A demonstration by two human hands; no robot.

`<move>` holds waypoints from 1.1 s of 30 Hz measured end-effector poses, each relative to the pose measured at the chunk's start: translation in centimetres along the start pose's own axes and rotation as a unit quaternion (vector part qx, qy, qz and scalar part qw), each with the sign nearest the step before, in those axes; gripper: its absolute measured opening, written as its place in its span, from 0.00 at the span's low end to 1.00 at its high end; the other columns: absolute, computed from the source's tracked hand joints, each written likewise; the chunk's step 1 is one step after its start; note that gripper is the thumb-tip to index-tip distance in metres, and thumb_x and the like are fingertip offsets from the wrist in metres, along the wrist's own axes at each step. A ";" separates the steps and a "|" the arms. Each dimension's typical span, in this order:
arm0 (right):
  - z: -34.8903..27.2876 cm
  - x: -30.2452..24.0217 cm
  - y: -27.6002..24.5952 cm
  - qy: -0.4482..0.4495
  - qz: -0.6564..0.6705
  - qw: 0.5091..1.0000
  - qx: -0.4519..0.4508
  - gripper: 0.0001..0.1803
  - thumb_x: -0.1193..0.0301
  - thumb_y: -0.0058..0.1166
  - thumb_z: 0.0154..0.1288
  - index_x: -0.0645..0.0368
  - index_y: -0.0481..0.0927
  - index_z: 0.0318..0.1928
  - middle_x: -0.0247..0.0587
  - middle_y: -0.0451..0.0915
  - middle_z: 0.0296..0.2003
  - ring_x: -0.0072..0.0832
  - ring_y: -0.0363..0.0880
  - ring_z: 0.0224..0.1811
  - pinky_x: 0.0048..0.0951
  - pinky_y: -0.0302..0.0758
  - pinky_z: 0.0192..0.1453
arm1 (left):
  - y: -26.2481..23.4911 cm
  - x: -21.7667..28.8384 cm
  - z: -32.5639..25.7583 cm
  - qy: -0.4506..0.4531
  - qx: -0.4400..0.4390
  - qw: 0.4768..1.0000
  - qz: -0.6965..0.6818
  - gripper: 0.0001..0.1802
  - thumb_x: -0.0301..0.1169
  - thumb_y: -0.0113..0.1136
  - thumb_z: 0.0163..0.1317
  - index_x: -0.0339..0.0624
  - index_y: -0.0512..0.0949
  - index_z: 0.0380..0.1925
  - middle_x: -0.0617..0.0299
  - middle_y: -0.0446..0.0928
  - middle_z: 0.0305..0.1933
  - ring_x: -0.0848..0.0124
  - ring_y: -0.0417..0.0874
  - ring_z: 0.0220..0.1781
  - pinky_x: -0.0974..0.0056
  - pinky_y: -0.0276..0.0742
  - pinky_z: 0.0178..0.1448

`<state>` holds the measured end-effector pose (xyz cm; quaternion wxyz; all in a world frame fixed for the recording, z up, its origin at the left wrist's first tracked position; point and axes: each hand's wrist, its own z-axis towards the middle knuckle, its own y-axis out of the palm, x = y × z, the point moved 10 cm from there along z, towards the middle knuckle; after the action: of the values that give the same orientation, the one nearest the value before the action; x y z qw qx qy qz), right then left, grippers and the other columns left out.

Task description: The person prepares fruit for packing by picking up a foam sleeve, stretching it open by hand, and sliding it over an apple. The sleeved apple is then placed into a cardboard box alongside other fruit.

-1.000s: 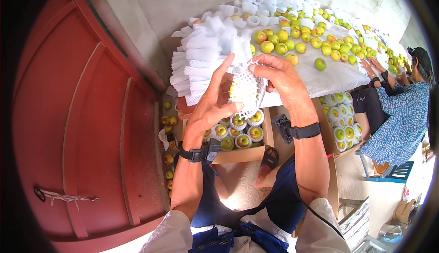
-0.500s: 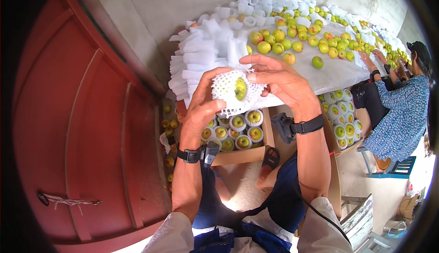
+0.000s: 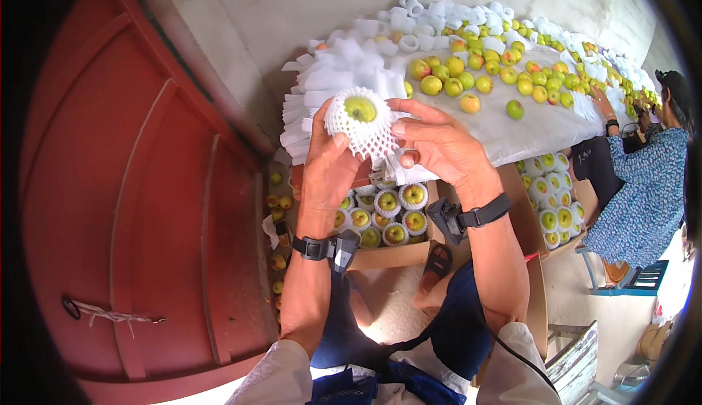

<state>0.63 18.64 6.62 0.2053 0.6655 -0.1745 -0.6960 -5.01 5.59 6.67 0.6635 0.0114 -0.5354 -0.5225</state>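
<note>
Between my hands is a green apple (image 3: 360,109) in a white foam net sleeve (image 3: 363,140), held up above the near edge of the table. My left hand (image 3: 327,163) is closed around the left side of the sleeve, thumb at its front. On the other side my right hand (image 3: 447,145) has its thumb and forefinger at the sleeve's right edge, with the other fingers curled below. The apple's top shows through the sleeve's round opening. Below my hands stands a cardboard box (image 3: 387,257) of several sleeved apples (image 3: 387,201).
Loose apples (image 3: 453,87) and a heap of empty foam sleeves (image 3: 333,76) cover much of the table (image 3: 482,130). Another sleeved-apple box (image 3: 559,200) stands to the right, near a seated co-worker (image 3: 643,193). A red door (image 3: 146,222) is at left, with loose apples (image 3: 278,262) beside it.
The sleeved apple has shifted slightly left and up, and turned so its green top faces upward through the opening. My right hand has drawn lower, toward the sleeve's edge.
</note>
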 end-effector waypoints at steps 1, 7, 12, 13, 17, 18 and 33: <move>0.0 0.1 0.2 -0.003 0.003 1.000 0.002 0.29 0.73 0.65 0.65 0.64 0.72 0.65 0.41 0.83 0.41 0.24 0.82 0.39 0.24 0.73 0.33 | -0.3 -0.2 0.1 -0.009 0.004 1.000 -0.016 0.36 0.35 0.60 0.68 0.45 0.59 0.74 0.54 0.67 0.71 0.59 0.70 0.71 0.49 0.68 0.73; 0.6 0.0 0.1 -0.061 -0.162 0.983 0.060 0.31 0.67 0.65 0.67 0.68 0.70 0.65 0.42 0.84 0.34 0.25 0.82 0.31 0.25 0.73 0.32 | -1.4 -1.9 0.5 -0.042 0.028 0.998 -0.038 0.31 0.43 0.58 0.74 0.47 0.63 0.71 0.57 0.70 0.68 0.63 0.74 0.66 0.53 0.72 0.67; 0.7 -0.6 -0.2 -0.099 -0.334 0.930 0.112 0.32 0.66 0.66 0.66 0.66 0.70 0.65 0.42 0.83 0.32 0.27 0.81 0.30 0.29 0.76 0.36 | -2.3 -3.1 0.2 -0.084 0.061 0.990 -0.094 0.28 0.47 0.57 0.75 0.44 0.68 0.67 0.56 0.74 0.64 0.64 0.76 0.62 0.56 0.74 0.65; 0.6 -1.0 -0.4 -0.113 -0.387 0.906 0.130 0.32 0.66 0.66 0.65 0.64 0.70 0.65 0.43 0.83 0.34 0.28 0.82 0.33 0.32 0.78 0.39 | -2.4 -3.4 0.1 -0.097 0.075 0.986 -0.110 0.29 0.49 0.57 0.75 0.42 0.69 0.66 0.54 0.75 0.62 0.63 0.77 0.61 0.56 0.75 0.64; 0.3 -1.8 0.6 -0.215 -0.475 0.841 0.142 0.33 0.69 0.66 0.60 0.60 0.70 0.66 0.48 0.81 0.47 0.37 0.83 0.46 0.37 0.79 0.50 | -2.5 -4.0 -0.1 -0.120 0.101 0.977 -0.143 0.31 0.50 0.56 0.75 0.38 0.68 0.65 0.50 0.75 0.61 0.61 0.76 0.63 0.56 0.76 0.63; -0.2 -2.5 1.7 -0.246 -0.513 0.810 0.144 0.34 0.71 0.65 0.59 0.59 0.70 0.66 0.49 0.78 0.53 0.42 0.80 0.53 0.39 0.78 0.55 | -2.7 -4.1 -0.1 -0.128 0.111 0.976 -0.139 0.31 0.51 0.56 0.75 0.37 0.68 0.65 0.47 0.76 0.60 0.60 0.77 0.62 0.56 0.76 0.63; 0.5 -3.0 1.2 -0.256 -0.568 0.776 0.100 0.36 0.70 0.68 0.56 0.59 0.72 0.66 0.51 0.77 0.59 0.46 0.74 0.64 0.42 0.72 0.66 | -2.1 -6.7 -0.9 -0.261 0.043 0.961 -0.075 0.33 0.58 0.51 0.75 0.42 0.66 0.63 0.53 0.82 0.52 0.64 0.84 0.51 0.59 0.78 0.52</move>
<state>0.28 19.09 9.81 -0.3473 0.4575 0.1203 -0.8097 -4.98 8.82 0.42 0.4583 -0.0564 -0.7098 -0.5319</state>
